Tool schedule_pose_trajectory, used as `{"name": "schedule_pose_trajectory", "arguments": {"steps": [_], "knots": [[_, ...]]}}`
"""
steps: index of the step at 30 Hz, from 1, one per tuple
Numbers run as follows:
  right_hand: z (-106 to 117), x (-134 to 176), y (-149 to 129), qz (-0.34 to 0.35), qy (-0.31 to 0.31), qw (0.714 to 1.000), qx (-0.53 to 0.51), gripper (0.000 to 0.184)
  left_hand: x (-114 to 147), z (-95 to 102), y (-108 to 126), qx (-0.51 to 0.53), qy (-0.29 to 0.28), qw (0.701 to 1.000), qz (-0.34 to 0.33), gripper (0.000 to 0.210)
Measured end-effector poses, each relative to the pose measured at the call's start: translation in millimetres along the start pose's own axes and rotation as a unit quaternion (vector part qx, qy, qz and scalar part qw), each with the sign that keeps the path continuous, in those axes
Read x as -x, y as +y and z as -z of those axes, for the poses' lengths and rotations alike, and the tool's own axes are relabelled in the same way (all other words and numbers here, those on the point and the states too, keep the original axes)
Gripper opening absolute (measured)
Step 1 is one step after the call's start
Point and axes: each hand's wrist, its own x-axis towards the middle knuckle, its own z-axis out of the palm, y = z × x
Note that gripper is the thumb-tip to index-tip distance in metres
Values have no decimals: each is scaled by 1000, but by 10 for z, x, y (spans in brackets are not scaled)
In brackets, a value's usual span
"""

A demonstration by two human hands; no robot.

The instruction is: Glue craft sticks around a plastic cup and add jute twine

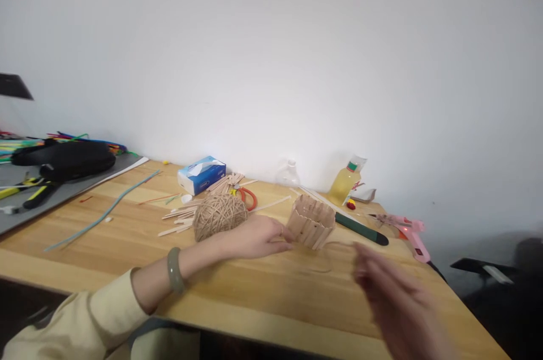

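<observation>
A small cup made of wooden craft sticks [311, 222] stands upright on the wooden table. My left hand [261, 237] reaches to its left side, thumb and fingers apart, the fingertips right at the wall; whether they touch it I cannot tell. Close behind that wrist sits a big ball of brown twine [218, 215]. To the right of the cup, my right hand [394, 292] is blurred by motion, its fingers pinched on a thin strand of twine [339, 244] that runs toward the cup. A faint loop of strand lies in front of the cup.
Loose craft sticks [180, 218] and orange-handled scissors [248, 198] lie around the twine ball, near a blue tissue box [202, 174]. At right are a dark green bar [360, 228], a yellow liquid bottle [343, 183] and a pink glue gun [414, 235]. A blue pipe cleaner [104, 215] lies left.
</observation>
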Motion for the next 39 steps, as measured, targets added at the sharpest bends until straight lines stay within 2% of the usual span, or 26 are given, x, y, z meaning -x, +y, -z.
{"name": "schedule_pose_trajectory", "arguments": {"steps": [3,5,7,9,11,12,14,15,16,18,20,21,22,24,27,30,32,33,35,37,39], "knots": [[-589,-19,186,-104,-87,988,-71,36,-28,-102,-73,178,4,983,45,30],[-804,-61,302,-123,-98,982,-106,37,-17,-187,-91,286,56,953,82,34],[-887,-92,401,-90,-80,987,-102,35,18,-249,-53,366,131,913,127,37],[-877,-101,472,-24,-45,997,-53,31,69,-267,30,445,179,864,157,31],[-815,-98,502,59,0,998,30,28,125,-246,117,520,170,819,175,35],[-775,-97,501,98,25,992,76,27,150,-229,149,541,149,807,183,37],[-692,-107,469,150,64,975,151,30,193,-196,176,540,104,811,200,39],[-653,-115,445,152,68,971,174,32,209,-184,172,523,97,821,207,38],[-620,-122,418,131,52,973,185,33,219,-177,162,503,104,832,211,37],[-573,-122,373,36,-44,984,171,31,221,-176,132,466,143,848,209,35],[-559,-92,356,-75,-164,979,96,28,202,-200,113,441,190,854,199,33],[-566,-65,360,-117,-205,971,39,28,189,-221,113,437,209,853,195,30],[-580,-34,372,-142,-225,964,-22,28,176,-248,120,438,228,848,194,26],[-625,31,411,-149,-224,955,-122,29,166,-315,156,448,270,830,192,20],[-699,95,485,-80,-192,966,-150,31,210,-419,246,433,333,815,194,15],[-729,119,568,46,-155,986,-43,27,307,-505,322,354,383,833,182,13],[-721,134,623,153,-136,977,61,25,364,-549,346,308,389,857,140,12],[-711,144,647,209,-132,963,112,26,384,-567,352,298,385,866,116,12],[-687,163,679,328,-129,914,200,29,403,-588,361,298,377,872,98,8],[-660,173,681,429,-129,851,273,37,401,-587,371,311,367,868,124,6],[-636,169,647,488,-123,795,339,42,391,-568,383,334,344,859,178,6]]}}
